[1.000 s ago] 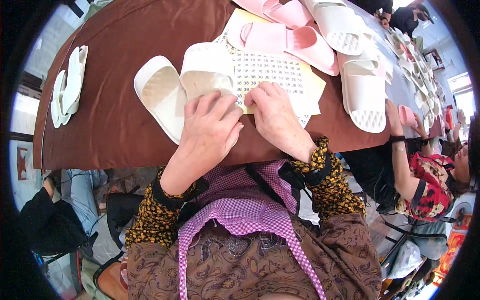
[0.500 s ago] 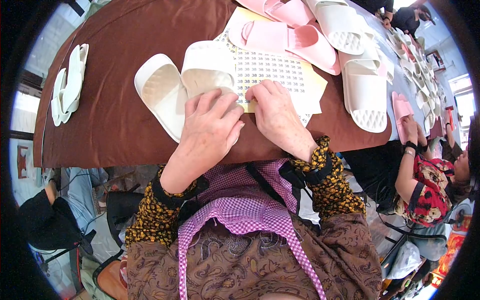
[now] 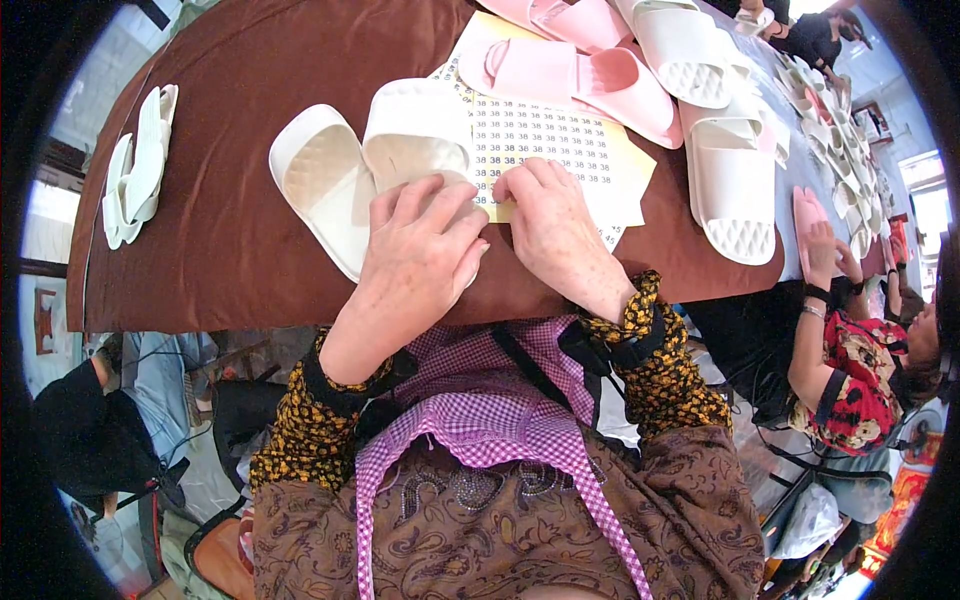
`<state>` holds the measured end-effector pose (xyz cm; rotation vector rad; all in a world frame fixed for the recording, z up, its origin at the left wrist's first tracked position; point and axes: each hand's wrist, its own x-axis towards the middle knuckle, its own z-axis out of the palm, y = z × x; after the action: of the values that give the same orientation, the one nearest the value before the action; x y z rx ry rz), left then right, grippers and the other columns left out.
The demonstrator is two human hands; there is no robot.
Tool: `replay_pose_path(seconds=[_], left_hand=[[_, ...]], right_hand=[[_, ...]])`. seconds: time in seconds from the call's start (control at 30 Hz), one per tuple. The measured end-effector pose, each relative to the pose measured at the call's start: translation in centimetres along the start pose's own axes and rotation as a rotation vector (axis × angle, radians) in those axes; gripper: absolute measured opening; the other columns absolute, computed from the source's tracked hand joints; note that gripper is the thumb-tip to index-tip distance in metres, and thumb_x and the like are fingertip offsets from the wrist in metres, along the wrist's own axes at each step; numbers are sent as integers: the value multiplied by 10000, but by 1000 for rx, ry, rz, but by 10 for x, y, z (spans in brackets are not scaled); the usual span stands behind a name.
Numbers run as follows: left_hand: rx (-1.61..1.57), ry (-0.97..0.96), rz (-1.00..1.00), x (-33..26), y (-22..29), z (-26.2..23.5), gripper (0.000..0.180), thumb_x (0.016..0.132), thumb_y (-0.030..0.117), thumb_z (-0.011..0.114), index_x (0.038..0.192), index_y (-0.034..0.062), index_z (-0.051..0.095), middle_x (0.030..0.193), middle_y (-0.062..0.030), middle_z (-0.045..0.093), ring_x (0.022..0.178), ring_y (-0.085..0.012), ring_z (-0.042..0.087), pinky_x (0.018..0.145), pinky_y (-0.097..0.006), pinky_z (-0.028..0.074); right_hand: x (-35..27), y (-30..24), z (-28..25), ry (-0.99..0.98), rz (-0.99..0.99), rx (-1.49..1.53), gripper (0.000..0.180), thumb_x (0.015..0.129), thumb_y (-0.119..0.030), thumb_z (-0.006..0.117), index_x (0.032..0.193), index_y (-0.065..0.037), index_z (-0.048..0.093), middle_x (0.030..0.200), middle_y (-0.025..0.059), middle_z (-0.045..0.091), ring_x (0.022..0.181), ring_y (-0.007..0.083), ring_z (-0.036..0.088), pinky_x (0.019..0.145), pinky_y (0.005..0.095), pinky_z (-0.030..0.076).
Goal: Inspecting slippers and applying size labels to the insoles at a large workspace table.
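A pair of white slippers lies on the brown cloth in front of me, one partly over the other. My left hand rests over the near end of the right-hand slipper, fingers bent around it. Just right of it, a yellow-backed sheet of small printed labels lies on other sheets. My right hand has its fingers curled together at the sheet's lower left part, close to my left fingertips. Whatever the right fingertips pinch is hidden beneath them.
Pink slippers lie on the far end of the sheets. More white slippers stand to the right, and a white pair at far left. A co-worker on the right handles a pink slipper. The table's front edge curves below my wrists.
My hands stay almost in place, with only slight finger movement. The co-worker on the right has shifted their hands on the pink slipper.
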<state>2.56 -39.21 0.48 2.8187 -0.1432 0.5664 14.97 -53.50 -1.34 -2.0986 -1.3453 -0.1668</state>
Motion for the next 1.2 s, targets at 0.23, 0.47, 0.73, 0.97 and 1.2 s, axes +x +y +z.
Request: replay_pose_path(seconds=[0.23, 0.47, 0.73, 0.97, 1.2], left_hand=[[7, 54, 20, 2, -1, 3, 237, 783, 186, 685, 990, 75, 652, 1156, -48, 560, 1136, -266, 489, 963, -441, 346], [-19, 59, 21, 4, -1, 1, 269, 785, 168, 685, 1034, 79, 634, 1168, -55, 557, 1137, -275, 491, 962, -439, 349], [-157, 242, -99, -4, -16, 1, 270, 799, 104, 668, 1060, 57, 614, 1204, -129, 550, 1113, -321, 519, 942, -443, 376], [-159, 242, -178, -23, -18, 8, 239, 801, 70, 648, 1036, 41, 617, 1175, -129, 573, 1088, -322, 536, 940, -423, 397], [-154, 266, -142, -20, -13, 7, 254, 787, 40, 644, 1040, 51, 625, 1152, -123, 580, 1066, -328, 542, 924, -419, 408]], right_hand=[[2, 5, 1, 5, 20, 68, 131, 781, 19, 529, 897, -32, 562, 887, 158, 545, 886, 352, 522, 794, 428, 419], [3, 8, 0, 73, 74, 230, 157, 763, 54, 525, 903, -14, 540, 871, 187, 555, 855, 388, 536, 767, 455, 442], [9, -10, -22, 115, 137, 325, 163, 834, 76, 440, 959, 1, 512, 850, 134, 557, 785, 240, 553, 738, 335, 463], [25, -16, -21, 14, 77, 326, 163, 802, 63, 450, 933, 13, 532, 869, 198, 569, 860, 364, 564, 791, 418, 463], [29, -8, -8, -112, 68, 204, 139, 808, 30, 455, 892, 7, 563, 881, 208, 582, 880, 384, 571, 813, 432, 466]])
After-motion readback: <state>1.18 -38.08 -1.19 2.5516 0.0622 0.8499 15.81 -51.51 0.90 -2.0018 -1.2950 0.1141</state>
